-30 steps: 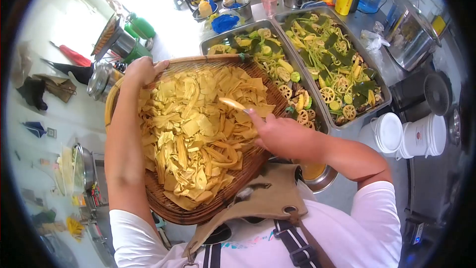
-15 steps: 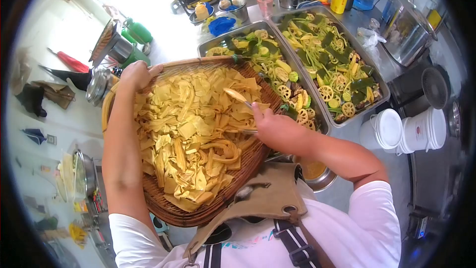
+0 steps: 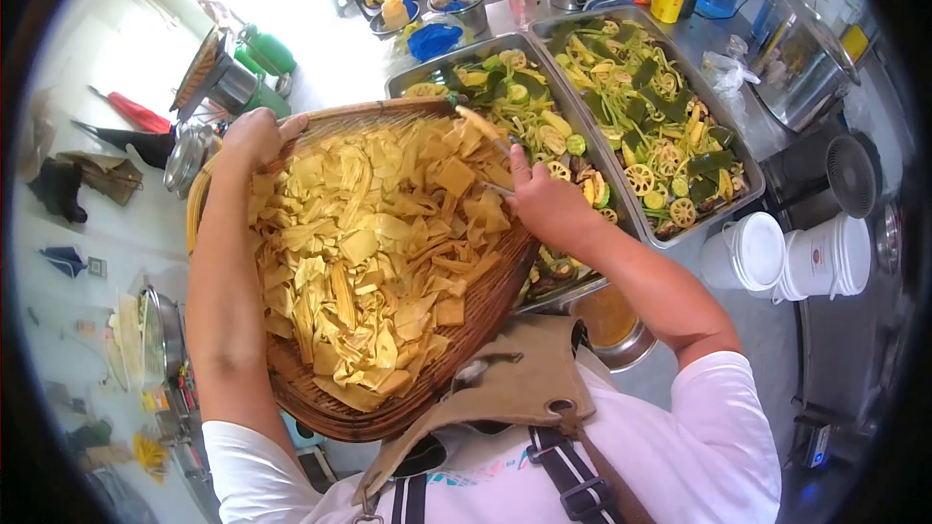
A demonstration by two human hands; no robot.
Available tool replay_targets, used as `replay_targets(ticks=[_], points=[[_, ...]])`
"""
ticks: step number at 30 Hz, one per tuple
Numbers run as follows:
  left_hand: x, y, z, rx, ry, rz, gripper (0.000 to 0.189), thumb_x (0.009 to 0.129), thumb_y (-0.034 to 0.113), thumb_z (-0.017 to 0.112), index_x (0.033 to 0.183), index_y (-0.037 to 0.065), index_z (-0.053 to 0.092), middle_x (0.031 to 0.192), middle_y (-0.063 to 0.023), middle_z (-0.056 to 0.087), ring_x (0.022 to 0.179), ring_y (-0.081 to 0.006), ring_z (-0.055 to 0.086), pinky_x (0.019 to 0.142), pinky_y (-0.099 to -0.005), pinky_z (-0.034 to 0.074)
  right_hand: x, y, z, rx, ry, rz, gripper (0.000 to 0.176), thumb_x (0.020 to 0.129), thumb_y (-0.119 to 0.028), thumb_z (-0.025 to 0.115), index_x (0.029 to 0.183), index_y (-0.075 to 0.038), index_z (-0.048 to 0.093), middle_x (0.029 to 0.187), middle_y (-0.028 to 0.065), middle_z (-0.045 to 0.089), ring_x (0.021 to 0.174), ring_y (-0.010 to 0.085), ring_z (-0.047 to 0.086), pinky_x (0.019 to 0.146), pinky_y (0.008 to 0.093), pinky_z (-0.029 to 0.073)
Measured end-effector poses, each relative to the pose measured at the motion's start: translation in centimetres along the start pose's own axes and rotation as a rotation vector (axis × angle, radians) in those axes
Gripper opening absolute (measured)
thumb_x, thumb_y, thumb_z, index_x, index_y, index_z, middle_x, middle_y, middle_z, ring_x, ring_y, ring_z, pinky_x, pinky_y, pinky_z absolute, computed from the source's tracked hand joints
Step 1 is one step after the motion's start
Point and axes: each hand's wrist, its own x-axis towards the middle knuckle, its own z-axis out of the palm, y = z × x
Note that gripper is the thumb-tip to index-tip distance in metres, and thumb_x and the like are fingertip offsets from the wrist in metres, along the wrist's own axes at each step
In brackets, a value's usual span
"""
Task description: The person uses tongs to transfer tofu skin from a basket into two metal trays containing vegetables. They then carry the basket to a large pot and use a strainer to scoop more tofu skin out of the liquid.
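Observation:
A wide woven bamboo basket (image 3: 500, 296) is tilted in front of my chest, heaped with yellow strips and sheets of what looks like tofu skin (image 3: 354, 243). My left hand (image 3: 257, 143) grips its far left rim. At the basket's right side, my right hand (image 3: 558, 204) is closed on tongs (image 3: 478, 124) with a pale tan tip and a metal shaft, held above the yellow pieces. Past the basket stand two steel trays of mixed vegetables; lotus root slices (image 3: 639, 178) and green strips lie in the right tray (image 3: 710, 102). The basket partly covers the left tray (image 3: 451, 61).
White lidded buckets (image 3: 825, 257) stand at right, near a large steel pot (image 3: 801, 63). A pan of brownish liquid (image 3: 610, 318) sits below the left tray. A pink cup (image 3: 520, 0) and a blue plastic bag (image 3: 434, 40) are at the back, where a seated person's legs show.
My right hand has moved slightly up with the tongs, toward the basket's far right edge. The basket has shifted a little left, and a looped yellow strip near its right side no longer shows.

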Motion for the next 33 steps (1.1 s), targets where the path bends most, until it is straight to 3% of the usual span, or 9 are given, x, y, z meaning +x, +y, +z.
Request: replay_targets(ticks=[3,10,11,13,15,21,24,27,33], points=[[0.2,0.1,-0.4,-0.007,-0.121,-0.033,0.073,0.086,0.07,0.05,0.091,0.0,0.07,0.094,-0.0232,0.069,0.094,-0.0358,0.067,0.081,-0.0425,0.05,0.5,0.9,-0.4,0.04,-0.001,0.05,0.071,0.098,-0.028,0.051,0.146,0.013,0.018,0.097,0.0277,0.057,0.074,0.0373,0.067,0.063,0.0426,0.056],[0.7,-0.4,0.7,0.066,-0.096,0.0,0.077,0.087,0.071,0.047,0.095,-0.002,0.068,0.101,-0.022,0.068,0.099,-0.0363,0.065,0.087,-0.0439,0.049,-0.1,1.9,-4.7,0.128,-0.003,0.058,0.073,0.095,-0.026,0.057,0.143,0.014,0.02,0.098,0.0313,0.058,0.078,0.0401,0.066,0.066,0.0429,0.056],[1.3,-1.0,1.8,0.061,-0.019,-0.001,0.075,0.087,0.069,0.051,0.075,-0.003,0.069,0.09,-0.0195,0.068,0.088,-0.0331,0.066,0.079,-0.0415,0.051,-0.7,1.4,-5.8,0.117,-0.021,0.027,0.073,0.094,-0.025,0.057,0.143,0.014,0.02,0.098,0.0315,0.058,0.079,0.041,0.066,0.067,0.0433,0.056],[1.2,-1.0,1.5,0.054,-0.082,-0.019,0.079,0.087,0.07,0.047,0.091,-0.006,0.066,0.098,-0.0228,0.067,0.095,-0.0359,0.065,0.085,-0.0423,0.049,-2.2,0.6,-7.5,0.091,-0.055,-0.028,0.073,0.094,-0.024,0.059,0.143,0.015,0.021,0.098,0.0319,0.058,0.08,0.0427,0.065,0.068,0.044,0.055],[1.1,-0.7,1.1,0.05,-0.149,-0.034,0.084,0.088,0.071,0.044,0.102,-0.009,0.063,0.107,-0.0253,0.065,0.103,-0.0367,0.063,0.089,-0.0423,0.048,-2.4,-1.6,-7.8,0.238,-0.09,-0.117,0.073,0.093,-0.024,0.059,0.143,0.015,0.021,0.098,0.0322,0.059,0.081,0.0435,0.065,0.07,0.0444,0.055],[1.8,-1.3,1.8,0.095,-0.121,0.003,0.083,0.088,0.072,0.044,0.091,-0.008,0.068,0.103,-0.0248,0.066,0.099,-0.0363,0.064,0.088,-0.0421,0.049,1.1,-10.2,-1.5,0.404,-0.299,-0.316,0.075,0.093,-0.025,0.059,0.143,0.014,0.02,0.097,0.0306,0.058,0.079,0.0422,0.065,0.07,0.0446,0.055],[1.4,-1.7,2.1,0.09,-0.045,0.002,0.076,0.087,0.07,0.048,0.077,-0.001,0.071,0.089,-0.0197,0.069,0.085,-0.0313,0.067,0.08,-0.0411,0.052,2.0,-9.0,0.2,0.371,-0.215,-0.197,0.075,0.094,-0.026,0.058,0.144,0.015,0.019,0.099,0.0312,0.057,0.078,0.0422,0.065,0.069,0.0446,0.055],[1.7,-2.3,2.0,0.031,-0.149,-0.03,0.083,0.087,0.072,0.046,0.083,-0.008,0.068,0.103,-0.0254,0.065,0.098,-0.0374,0.064,0.087,-0.0423,0.049,1.6,-7.0,-0.7,0.287,-0.185,-0.076,0.076,0.093,-0.026,0.059,0.144,0.013,0.018,0.101,0.0313,0.055,0.078,0.0421,0.065,0.069,0.0448,0.055],[1.4,-2.5,1.8,-0.003,-0.147,-0.033,0.079,0.087,0.07,0.048,0.082,-0.007,0.069,0.095,-0.0263,0.066,0.087,-0.0379,0.065,0.081,-0.0428,0.05,-1.2,-5.7,-4.7,0.365,-0.262,-0.005,0.076,0.093,-0.025,0.06,0.145,0.01,0.018,0.105,0.0326,0.056,0.089,0.046,0.062,0.078,0.0491,0.052]])
